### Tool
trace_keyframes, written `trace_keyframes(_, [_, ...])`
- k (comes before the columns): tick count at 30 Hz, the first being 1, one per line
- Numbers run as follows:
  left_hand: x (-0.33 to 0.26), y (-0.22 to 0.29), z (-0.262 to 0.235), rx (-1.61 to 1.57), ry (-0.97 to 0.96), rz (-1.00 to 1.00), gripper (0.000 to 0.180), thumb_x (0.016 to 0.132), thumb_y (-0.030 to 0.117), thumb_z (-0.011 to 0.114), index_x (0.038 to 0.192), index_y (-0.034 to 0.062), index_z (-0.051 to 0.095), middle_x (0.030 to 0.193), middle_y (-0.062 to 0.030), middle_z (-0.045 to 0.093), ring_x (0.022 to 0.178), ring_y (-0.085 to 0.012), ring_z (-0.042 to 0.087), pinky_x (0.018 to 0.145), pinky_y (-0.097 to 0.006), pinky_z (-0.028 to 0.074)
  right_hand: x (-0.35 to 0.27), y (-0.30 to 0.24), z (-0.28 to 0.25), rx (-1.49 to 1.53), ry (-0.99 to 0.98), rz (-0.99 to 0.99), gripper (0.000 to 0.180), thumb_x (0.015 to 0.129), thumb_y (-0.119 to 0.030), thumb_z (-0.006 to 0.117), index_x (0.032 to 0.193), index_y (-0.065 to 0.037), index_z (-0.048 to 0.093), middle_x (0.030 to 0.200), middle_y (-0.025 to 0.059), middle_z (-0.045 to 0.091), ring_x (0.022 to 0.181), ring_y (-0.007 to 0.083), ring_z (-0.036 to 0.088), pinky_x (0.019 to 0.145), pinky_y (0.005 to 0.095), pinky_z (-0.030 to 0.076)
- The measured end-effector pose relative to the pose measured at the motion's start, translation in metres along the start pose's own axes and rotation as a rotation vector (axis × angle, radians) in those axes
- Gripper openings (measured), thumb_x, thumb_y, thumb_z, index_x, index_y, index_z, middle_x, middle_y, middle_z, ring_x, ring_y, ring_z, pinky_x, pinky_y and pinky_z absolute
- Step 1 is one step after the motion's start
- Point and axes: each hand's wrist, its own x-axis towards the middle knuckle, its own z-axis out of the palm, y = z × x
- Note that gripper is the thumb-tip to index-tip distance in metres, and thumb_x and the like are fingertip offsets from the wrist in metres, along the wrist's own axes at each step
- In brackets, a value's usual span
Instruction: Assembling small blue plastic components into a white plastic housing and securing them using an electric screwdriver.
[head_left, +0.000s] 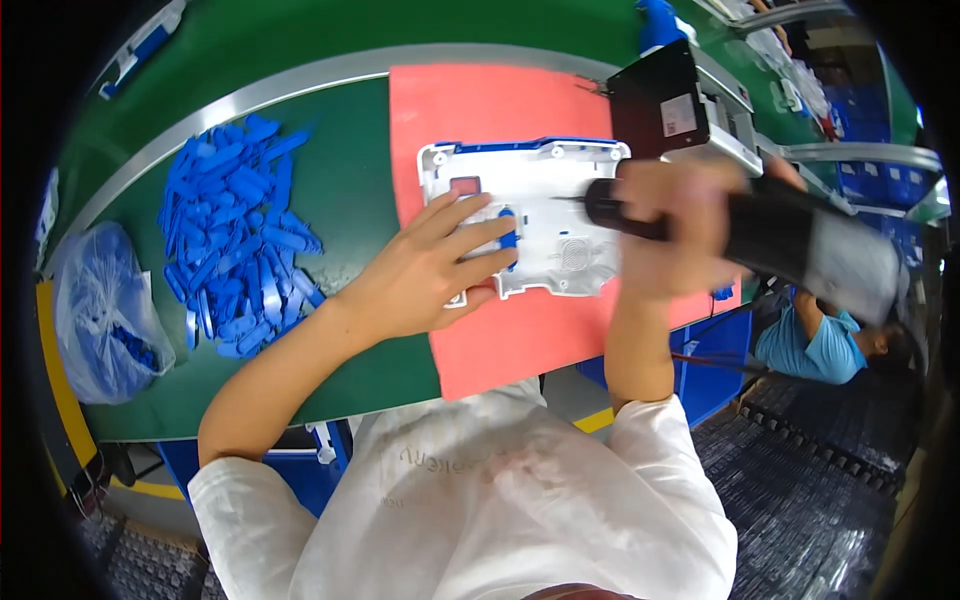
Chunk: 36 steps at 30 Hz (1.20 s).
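Note:
A white plastic housing with a blue far edge lies inner side up on the pink mat. My left hand grips its left part, fingers spread over the inside and thumb at the near edge. Under the fingertips is a narrow blue plastic strip set in the housing. My right hand, blurred by motion, is wrapped round a black electric screwdriver. The screwdriver lies nearly level above the housing's right side. Its thin bit points left, and I cannot tell whether it touches anything.
A pile of blue plastic strips covers the green table left of the mat. Beside it sits a clear plastic bag with blue pieces. A black box-like device stands at the far right. Another person is at the right.

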Motion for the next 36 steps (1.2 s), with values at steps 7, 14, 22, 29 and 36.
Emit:
trace_keyframes(7, [0.000, 0.008, -0.007, 0.004, -0.021, -0.061, 0.044, 0.069, 0.008, 0.073, 0.113, 0.0083, 0.066, 0.131, -0.0138, 0.054, 0.129, -0.0370, 0.045, 0.109, -0.051, 0.036, 0.065, -0.036, -0.105, -0.170, 0.293, -0.237, 0.030, 0.084, -0.001, 0.054, 0.112, 0.000, 0.044, 0.056, 0.0082, 0.048, 0.045, 0.0181, 0.047, 0.048, 0.0358, 0.048])
trace_keyframes(14, [0.009, 0.013, -0.007, 0.022, -0.031, -0.081, 0.040, 0.065, 0.005, 0.073, 0.105, 0.0067, 0.069, 0.127, -0.0143, 0.058, 0.127, -0.0372, 0.048, 0.107, -0.052, 0.039, 0.065, -0.006, -0.128, -0.261, 0.224, -0.184, 0.051, 0.082, 0.005, 0.061, 0.126, 0.008, 0.036, 0.057, 0.0072, 0.057, 0.047, 0.0144, 0.055, 0.051, 0.0286, 0.048])
trace_keyframes(22, [0.005, 0.013, -0.008, 0.043, 0.014, -0.103, 0.041, 0.064, 0.004, 0.073, 0.105, 0.0071, 0.070, 0.126, -0.0140, 0.059, 0.126, -0.0371, 0.050, 0.105, -0.052, 0.040, 0.053, -0.008, -0.121, -0.267, 0.102, -0.002, 0.048, 0.081, 0.008, 0.063, 0.124, 0.007, 0.042, 0.062, 0.0052, 0.057, 0.046, 0.0124, 0.052, 0.048, 0.0258, 0.045])
trace_keyframes(29, [0.006, 0.011, -0.007, 0.040, 0.012, -0.037, 0.039, 0.066, 0.007, 0.073, 0.105, 0.0079, 0.070, 0.126, -0.0125, 0.059, 0.127, -0.0362, 0.049, 0.106, -0.050, 0.041, 0.056, -0.026, -0.102, -0.235, 0.114, -0.299, 0.054, 0.081, 0.007, 0.058, 0.128, 0.004, 0.031, 0.064, 0.0102, 0.058, 0.045, 0.0164, 0.052, 0.046, 0.0326, 0.048])
trace_keyframes(36, [0.004, 0.009, -0.003, 0.036, 0.041, -0.049, 0.037, 0.068, 0.010, 0.075, 0.105, 0.0084, 0.069, 0.125, -0.0099, 0.059, 0.125, -0.0353, 0.050, 0.105, -0.051, 0.041, 0.060, -0.005, -0.115, -0.312, 0.198, -0.146, 0.054, 0.079, 0.010, 0.061, 0.127, 0.008, 0.036, 0.060, 0.0075, 0.056, 0.046, 0.0137, 0.052, 0.051, 0.0306, 0.048])
